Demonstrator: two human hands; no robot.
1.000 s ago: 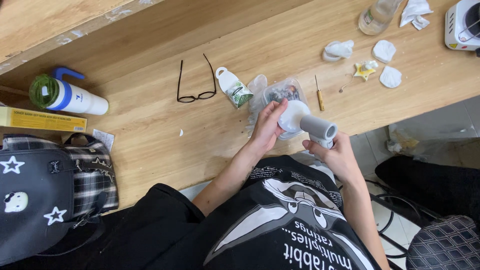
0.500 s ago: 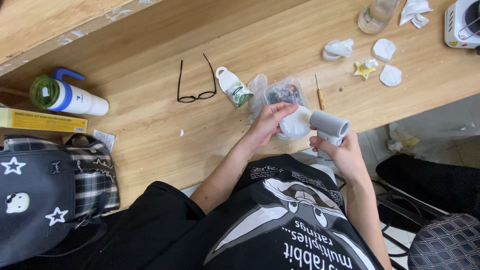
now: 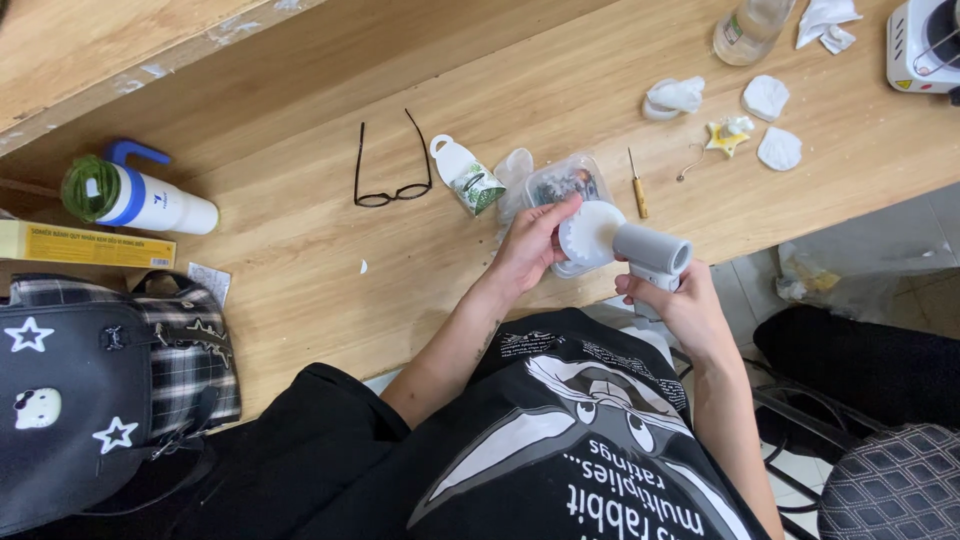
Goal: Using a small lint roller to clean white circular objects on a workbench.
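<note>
Fan (image 3: 625, 245) held at table edge (image 3: 800, 225) by both hands.

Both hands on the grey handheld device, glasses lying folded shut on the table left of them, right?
Not quite. The glasses lie open, temples spread out, as the head view shows. The rest holds: left hand and right hand are on the grey handheld device, glasses left of them.

- My left hand (image 3: 527, 250) presses a matt white toothed plastic disc (image 3: 588, 234).
- My right hand (image 3: 680, 305) grips a smooth grey plastic tool (image 3: 652, 253).
- Beneath: the varnished wooden table (image 3: 300, 240), beside a glossy clear plastic container (image 3: 565, 182).
</note>
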